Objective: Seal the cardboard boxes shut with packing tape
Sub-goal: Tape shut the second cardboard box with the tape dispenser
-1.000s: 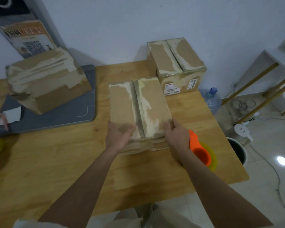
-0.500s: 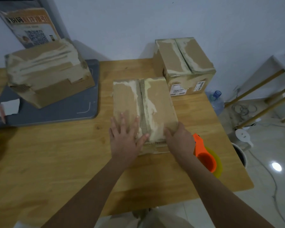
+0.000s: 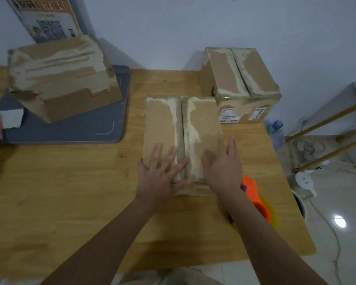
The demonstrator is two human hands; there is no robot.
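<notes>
FINGERS: left hand and right hand both flat, fingers extended, pressing flaps | OBJECT: flat brown worn cardboard box, table centre, seam untaped | HANDLING: likely light, flaps springy, surface torn and fibrous; hold beside seam | TOOL: orange plastic tape dispenser, under right wrist | SURFACE: wooden table

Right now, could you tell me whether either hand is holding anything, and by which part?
Nothing is held: left hand and right hand press flat on the box flaps.
</notes>
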